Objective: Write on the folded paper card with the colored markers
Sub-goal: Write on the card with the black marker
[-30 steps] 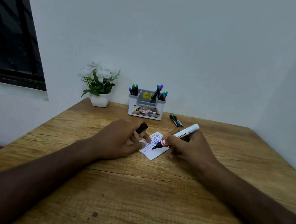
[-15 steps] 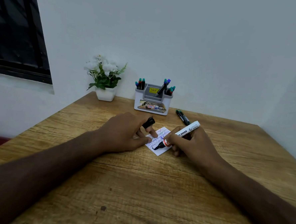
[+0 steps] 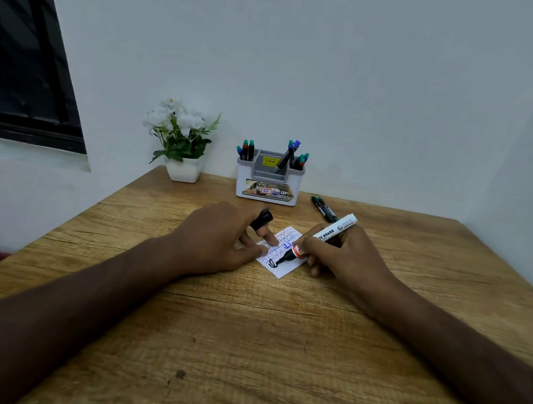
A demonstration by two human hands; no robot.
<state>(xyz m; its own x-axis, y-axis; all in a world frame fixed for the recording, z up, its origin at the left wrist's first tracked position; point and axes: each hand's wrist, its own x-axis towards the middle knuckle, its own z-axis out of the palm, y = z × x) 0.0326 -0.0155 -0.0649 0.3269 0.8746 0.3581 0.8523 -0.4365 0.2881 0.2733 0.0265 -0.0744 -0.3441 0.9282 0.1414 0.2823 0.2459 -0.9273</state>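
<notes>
A small white paper card (image 3: 287,267) lies on the wooden table (image 3: 250,341), covered with lines of red, blue and green writing and a fresh black mark near its lower left. My right hand (image 3: 346,253) grips a white whiteboard marker (image 3: 332,234), its black tip touching the card. My left hand (image 3: 222,239) presses the card's left edge with its fingertips and holds the marker's black cap (image 3: 261,217) between its fingers.
A white and grey marker holder (image 3: 267,186) with several coloured markers stands at the back by the wall. Two green markers (image 3: 324,208) lie to its right. A white pot of white flowers (image 3: 184,147) sits at the back left. Walls close the back and right.
The marker tip has moved down and left across the card, and a black mark has appeared there. The view has shifted a little; my left hand keeps its hold.
</notes>
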